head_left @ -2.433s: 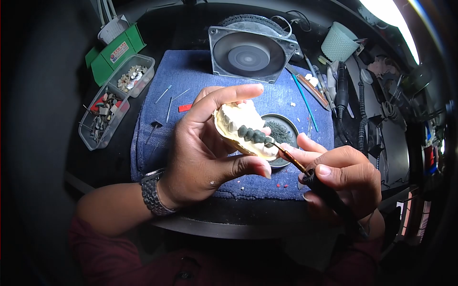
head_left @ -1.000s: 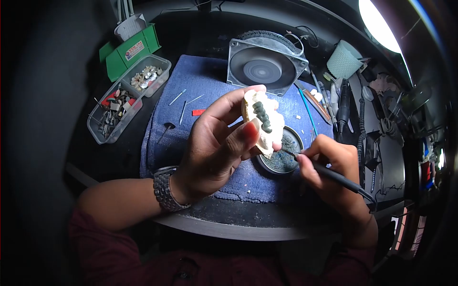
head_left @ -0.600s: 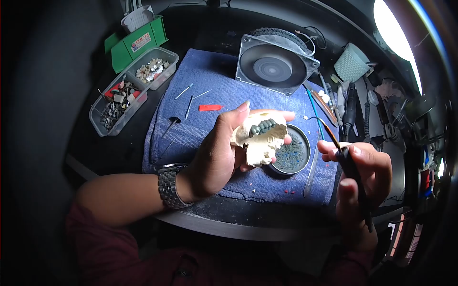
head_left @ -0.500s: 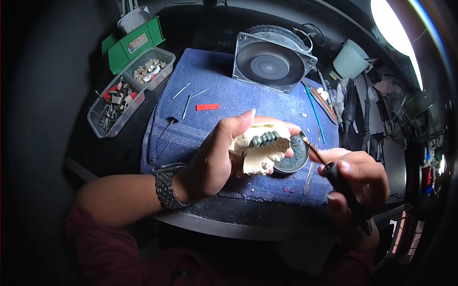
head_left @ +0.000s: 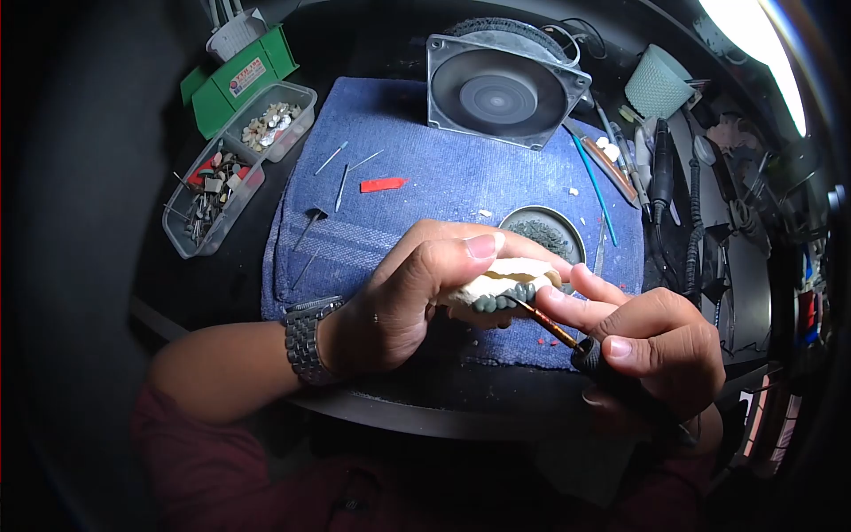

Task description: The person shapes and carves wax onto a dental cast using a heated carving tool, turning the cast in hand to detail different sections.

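Head view: the two hands are close together, each clamped on something. The left hand (head_left: 403,306) grips a pale dental model (head_left: 507,273) between its thumb and fingers, with a row of dark green-grey teeth (head_left: 498,303) on the side towards the wearer. The right hand (head_left: 660,350) pinches the black handle of a thin tool (head_left: 555,332), its coppery shaft reaching left to the dark teeth. Whether the right fingertips also touch the model is hard to tell.

Just beyond the hands, a round dish (head_left: 578,238) holding dark shavings sits on a folded blue towel (head_left: 443,182). Farther off, a square-framed fan (head_left: 430,84) stands at the towel's far edge. Beyond the left hand lies a red strip (head_left: 381,184); a divided clear tray (head_left: 251,192) holding small bits rests left of the towel on the dark counter (head_left: 390,403). A blue stick (head_left: 593,170) lies beyond the right hand.
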